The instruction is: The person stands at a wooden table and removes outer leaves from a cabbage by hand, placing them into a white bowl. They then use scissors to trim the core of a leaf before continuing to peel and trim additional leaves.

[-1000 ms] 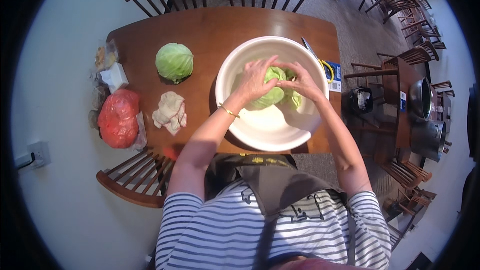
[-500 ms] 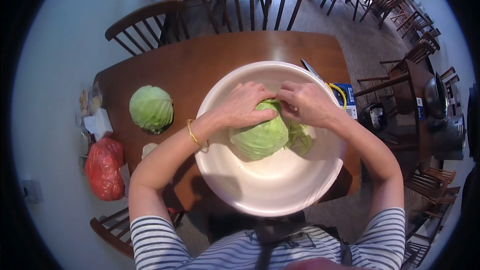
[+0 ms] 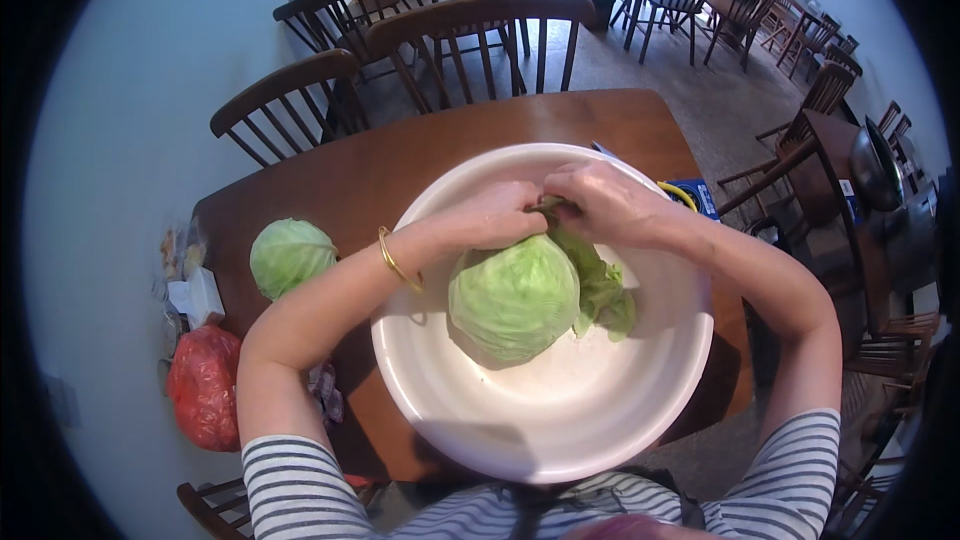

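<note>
A round green cabbage (image 3: 515,300) rests inside a large white basin (image 3: 545,455). Just beyond it my two hands meet, both closed on a darker outer leaf (image 3: 550,208). My left hand (image 3: 500,216), with a gold bangle (image 3: 398,260) on its wrist, has its fingers curled at the leaf's left side. The fingers of my right hand (image 3: 608,202) pinch the same leaf from the right; their tips are partly hidden. Loose-looking leaves (image 3: 605,302) hang down beside the cabbage on its right, touching the basin floor.
A second cabbage (image 3: 292,258) sits on the wooden table (image 3: 400,155) to the left. A red plastic bag (image 3: 205,388) and a white box (image 3: 204,296) lie by the wall. Yellow-handled scissors (image 3: 678,194) show behind the basin. Chairs (image 3: 480,15) stand beyond the table.
My left hand has gone from lying over the cabbage's top to curled fingers at the leaf. More of the cabbage and dark leaf shows. The whole view has tilted upward.
</note>
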{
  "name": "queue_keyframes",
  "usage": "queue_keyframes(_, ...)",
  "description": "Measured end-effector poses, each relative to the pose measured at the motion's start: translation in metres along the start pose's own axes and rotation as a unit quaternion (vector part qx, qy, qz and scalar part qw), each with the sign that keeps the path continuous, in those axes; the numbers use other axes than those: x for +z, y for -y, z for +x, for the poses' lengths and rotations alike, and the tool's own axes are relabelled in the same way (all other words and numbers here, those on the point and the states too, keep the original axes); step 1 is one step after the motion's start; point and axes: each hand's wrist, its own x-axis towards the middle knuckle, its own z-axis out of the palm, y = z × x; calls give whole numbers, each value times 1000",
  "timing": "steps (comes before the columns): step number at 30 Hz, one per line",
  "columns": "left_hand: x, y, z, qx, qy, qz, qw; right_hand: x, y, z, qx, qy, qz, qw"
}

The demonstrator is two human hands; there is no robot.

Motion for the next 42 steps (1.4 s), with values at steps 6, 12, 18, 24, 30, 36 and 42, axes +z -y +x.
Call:
queue_keyframes(6,-4,-25,0,-126,14,32,991,0,2,-7,101,-22,89,991)
queue_keyframes(12,-2,-23,-2,-64,-9,34,997,-11,-18,-10,179,-200,538,799)
queue_keyframes(18,0,-1,-18,38,-132,33,990,-50,56,-46,-19,-245,178,953)
queue_keyframes(24,-28,-43,-84,-5,-143,188,972,-5,90,-111,193,-48,-16,980)
queue_keyframes(30,-5,-53,-135,-146,-51,50,987,37,110,-184,241,-311,-90,915)
queue_keyframes(36,22,-63,-133,-302,12,-191,934,43,122,-186,222,-289,23,931)
queue_keyframes(42,33,-58,-135,-237,32,-359,902,45,109,-91,455,-103,482,741)
